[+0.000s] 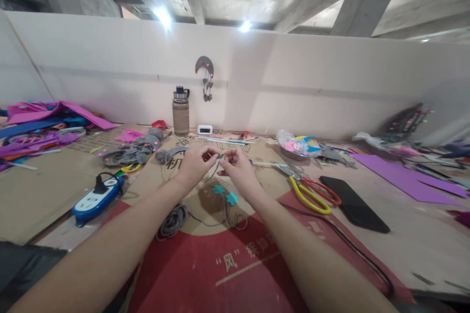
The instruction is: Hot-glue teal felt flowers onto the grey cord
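One grey cord, pinched by left hand and right hand, fingertips close; best worked with slack below.

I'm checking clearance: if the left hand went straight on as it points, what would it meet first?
Most likely the right hand, just across from the left hand; whether they already touch is unclear.

A person's bare left hand, just left of the grip, and bare right hand, just right of it, are slim-fingered, with nails too small to make out. Nearer the camera than the grip, the left forearm and right forearm are bare too, smooth in outline and broadening from narrow wrists.
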Tool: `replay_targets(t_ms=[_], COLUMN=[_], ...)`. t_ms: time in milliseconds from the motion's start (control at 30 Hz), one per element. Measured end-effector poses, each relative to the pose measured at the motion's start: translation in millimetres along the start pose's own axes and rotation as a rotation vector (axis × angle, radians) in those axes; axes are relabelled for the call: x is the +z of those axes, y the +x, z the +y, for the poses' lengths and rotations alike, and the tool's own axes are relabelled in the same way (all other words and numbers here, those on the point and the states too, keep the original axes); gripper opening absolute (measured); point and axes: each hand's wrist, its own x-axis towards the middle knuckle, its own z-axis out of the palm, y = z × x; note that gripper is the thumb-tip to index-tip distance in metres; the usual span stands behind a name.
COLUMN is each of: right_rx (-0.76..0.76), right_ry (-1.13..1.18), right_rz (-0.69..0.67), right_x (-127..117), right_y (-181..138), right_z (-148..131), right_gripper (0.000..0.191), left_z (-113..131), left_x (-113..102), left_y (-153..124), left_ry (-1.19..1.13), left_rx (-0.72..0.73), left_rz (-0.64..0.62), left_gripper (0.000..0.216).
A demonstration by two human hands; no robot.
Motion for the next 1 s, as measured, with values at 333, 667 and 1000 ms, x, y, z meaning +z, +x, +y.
replay_targets(t_ms=[333, 667, 1000], right_rx=[-0.136, -0.067, -0.219], right_ry=[-0.109, -0.178, -0.391], right_rz=[0.102, 0.09, 0.126], right_x=[2, -2, -5], right_y=[3, 2, 3], right_z=[7, 6, 4], right_gripper=[0.033, 0.009, 0.013], left_z=[1, 9, 6], left_x=[2, 0, 6], left_y=[0, 0, -2], left_ry=[-0.02, 0.027, -0.408], left_rx=[-0.082, -0.094, -0.281], left_rz=[-0.009, -0.004, -0.029], left_gripper=[0.009, 0.01, 0.019])
